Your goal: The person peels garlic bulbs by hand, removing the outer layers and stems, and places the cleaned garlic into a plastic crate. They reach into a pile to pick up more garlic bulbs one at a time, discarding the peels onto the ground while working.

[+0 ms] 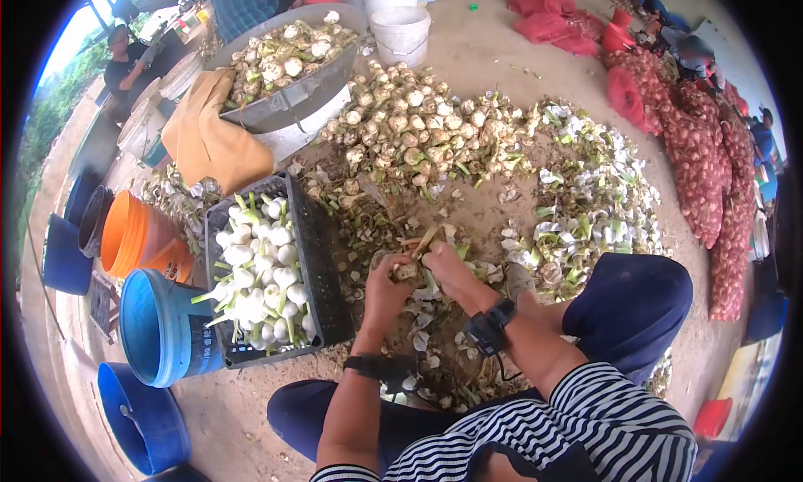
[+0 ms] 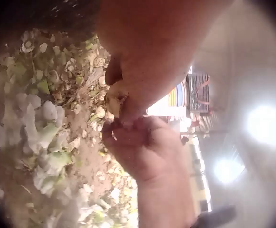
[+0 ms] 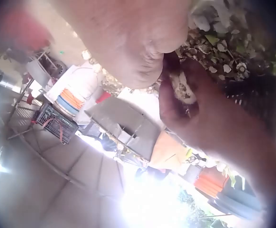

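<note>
In the head view a garlic bulb (image 1: pixel 406 273) with its dry stem (image 1: pixel 427 239) pointing away sits between the two hands, low over the peelings. My left hand (image 1: pixel 387 291) grips the bulb; in the right wrist view the bulb's pale rooty side (image 3: pixel 181 91) shows between thumb and fingers. Up against it, my right hand (image 1: pixel 450 269) has its fingers curled at the stem end, and its fingertips are partly hidden. To the left, a black crate (image 1: pixel 322 273) holds white trimmed garlic bulbs (image 1: pixel 266 269) with green stems.
A heap of untrimmed garlic (image 1: pixel 418 118) lies ahead, with loose peelings (image 1: pixel 598 193) to the right. Behind stands a grey tub (image 1: pixel 293 114) of garlic. Blue bucket (image 1: pixel 155 323) and orange bucket (image 1: pixel 130 235) are at left. Red net sacks (image 1: pixel 694 164) line the right; people sit farther off.
</note>
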`<state>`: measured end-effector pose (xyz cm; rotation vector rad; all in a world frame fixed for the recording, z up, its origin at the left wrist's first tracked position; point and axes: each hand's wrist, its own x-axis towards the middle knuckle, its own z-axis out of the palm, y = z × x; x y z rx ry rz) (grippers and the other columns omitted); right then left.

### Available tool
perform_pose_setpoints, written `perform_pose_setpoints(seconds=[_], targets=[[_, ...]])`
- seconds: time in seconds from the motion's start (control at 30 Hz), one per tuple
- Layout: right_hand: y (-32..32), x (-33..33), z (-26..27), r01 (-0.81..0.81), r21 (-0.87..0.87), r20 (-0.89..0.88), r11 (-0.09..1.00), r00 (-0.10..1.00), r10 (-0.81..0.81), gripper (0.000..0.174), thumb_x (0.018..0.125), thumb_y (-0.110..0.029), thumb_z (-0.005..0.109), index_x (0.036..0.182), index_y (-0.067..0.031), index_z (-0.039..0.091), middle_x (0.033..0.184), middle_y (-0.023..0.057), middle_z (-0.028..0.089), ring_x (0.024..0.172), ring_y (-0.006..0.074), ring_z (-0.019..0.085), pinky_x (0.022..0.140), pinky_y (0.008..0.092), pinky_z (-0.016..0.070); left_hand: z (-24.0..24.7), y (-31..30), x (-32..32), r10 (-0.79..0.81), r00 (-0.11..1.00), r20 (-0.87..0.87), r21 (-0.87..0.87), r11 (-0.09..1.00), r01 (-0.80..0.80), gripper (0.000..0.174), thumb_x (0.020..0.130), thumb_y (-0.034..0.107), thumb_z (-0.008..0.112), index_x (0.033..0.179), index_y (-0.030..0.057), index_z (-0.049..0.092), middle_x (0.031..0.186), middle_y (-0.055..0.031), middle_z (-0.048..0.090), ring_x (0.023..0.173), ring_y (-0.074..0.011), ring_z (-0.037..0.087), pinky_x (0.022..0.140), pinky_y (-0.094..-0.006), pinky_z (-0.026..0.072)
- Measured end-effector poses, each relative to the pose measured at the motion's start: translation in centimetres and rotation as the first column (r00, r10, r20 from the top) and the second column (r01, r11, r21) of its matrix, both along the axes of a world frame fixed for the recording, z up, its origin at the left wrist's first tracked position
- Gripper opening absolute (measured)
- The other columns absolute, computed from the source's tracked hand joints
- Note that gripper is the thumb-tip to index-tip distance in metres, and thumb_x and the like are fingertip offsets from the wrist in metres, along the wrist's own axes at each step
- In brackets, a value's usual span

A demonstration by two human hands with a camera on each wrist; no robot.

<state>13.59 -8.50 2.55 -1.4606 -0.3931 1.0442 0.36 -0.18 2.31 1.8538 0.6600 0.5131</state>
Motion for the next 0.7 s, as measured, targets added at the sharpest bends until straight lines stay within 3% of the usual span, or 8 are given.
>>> perform_pose_setpoints(seconds=[0.13, 0.27, 0.3, 0.4, 0.47, 0.5, 0.6, 0.7], targets=[[0.1, 1.0, -3.8, -0.043, 0.089, 0.105, 0.995, 0.994, 0.033, 0.030, 0.080, 0.004, 0.045, 0.106, 0.0045, 0.060, 0.096, 0.0052, 0.063, 0.085, 0.0109, 0.056, 0.076, 0.0277, 0.0464, 0.1, 0.1, -0.3, 0.162, 0.943, 0.290, -0.757, 0.641, 0.122, 0.027, 0.088, 0.012, 0.063, 0.114, 0.0100, 0.056, 0.108, -0.0035, 0.061, 0.094, -0.0159, 0.061, 0.073, -0.0304, 0.0531], [-1.0, -0.2, -1.2, -0.060, 0.005, 0.421, 0.998, 0.906, 0.052, 0.030, 0.082, 0.003, 0.047, 0.108, 0.0035, 0.060, 0.099, 0.0068, 0.064, 0.088, 0.0125, 0.059, 0.079, 0.0291, 0.0480, -0.3, 0.5, -0.5, 0.279, 0.891, 0.357, -0.915, 0.294, 0.275, 0.022, 0.100, 0.020, 0.046, 0.119, 0.0115, 0.052, 0.108, -0.0050, 0.061, 0.093, -0.0156, 0.062, 0.072, -0.0333, 0.0558], [-1.3, -0.2, -1.2, -0.055, -0.053, 0.513, 0.997, 0.855, 0.074, 0.029, 0.082, 0.002, 0.048, 0.109, 0.0030, 0.060, 0.099, 0.0071, 0.065, 0.088, 0.0131, 0.060, 0.080, 0.0297, 0.0485, 0.1, 0.4, -0.4, 0.297, 0.892, 0.341, -0.913, 0.332, 0.239, 0.024, 0.100, 0.022, 0.045, 0.120, 0.0111, 0.052, 0.108, -0.0055, 0.061, 0.093, -0.0156, 0.062, 0.072, -0.0334, 0.0558], [-1.3, -1.2, -0.1, 0.128, 0.284, -0.247, 0.950, 0.967, -0.056, 0.019, 0.091, -0.012, 0.052, 0.102, 0.0015, 0.062, 0.093, 0.0030, 0.066, 0.080, 0.0173, 0.061, 0.072, 0.0315, 0.0486, 1.1, 0.0, -0.3, 0.281, 0.906, 0.318, -0.883, 0.435, 0.175, 0.029, 0.100, 0.026, 0.046, 0.124, 0.0100, 0.049, 0.111, -0.0067, 0.060, 0.097, -0.0175, 0.062, 0.074, -0.0335, 0.0548], [-1.5, -0.6, 0.0, 0.091, 0.228, -0.370, 0.970, 0.929, 0.000, 0.023, 0.093, -0.017, 0.055, 0.107, 0.0009, 0.061, 0.096, 0.0038, 0.066, 0.084, 0.0162, 0.061, 0.074, 0.0311, 0.0491, 1.2, -0.3, -0.3, 0.169, 0.929, 0.330, -0.845, 0.492, 0.210, 0.037, 0.096, 0.026, 0.053, 0.128, 0.0093, 0.045, 0.115, -0.0069, 0.059, 0.102, -0.0210, 0.060, 0.078, -0.0335, 0.0526], [-1.5, -0.4, 0.0, 0.068, 0.202, -0.431, 0.977, 0.902, 0.026, 0.026, 0.094, -0.020, 0.057, 0.109, 0.0005, 0.061, 0.098, 0.0042, 0.066, 0.086, 0.0156, 0.061, 0.075, 0.0310, 0.0494, 0.9, -0.5, -0.2, 0.086, 0.959, 0.269, -0.636, 0.764, 0.110, 0.042, 0.093, 0.023, 0.057, 0.130, 0.0085, 0.044, 0.116, -0.0078, 0.058, 0.104, -0.0223, 0.059, 0.081, -0.0340, 0.0521], [-1.1, -0.5, -0.4, -0.017, 0.132, -0.288, 0.991, 0.956, 0.055, 0.029, 0.093, -0.024, 0.061, 0.108, 0.0001, 0.061, 0.097, 0.0045, 0.066, 0.085, 0.0122, 0.059, 0.072, 0.0297, 0.0486, 4.0, -1.5, 0.0, 0.047, 0.979, -0.198, 0.161, 0.987, -0.015, 0.067, 0.077, 0.006, 0.073, 0.134, 0.0023, 0.038, 0.120, -0.0119, 0.055, 0.111, -0.0261, 0.056, 0.091, -0.0346, 0.0481], [-1.1, -0.6, -0.7, 0.034, 0.167, -0.152, 0.985, 0.988, -0.008, 0.027, 0.091, -0.021, 0.064, 0.106, 0.0011, 0.063, 0.098, 0.0050, 0.066, 0.081, 0.0101, 0.058, 0.070, 0.0286, 0.0477, 3.1, -1.1, -0.2, 0.083, 0.996, 0.044, 0.053, 0.995, -0.085, 0.057, 0.083, 0.011, 0.069, 0.131, 0.0007, 0.040, 0.119, -0.0105, 0.055, 0.100, -0.0221, 0.060, 0.081, -0.0331, 0.0515]])
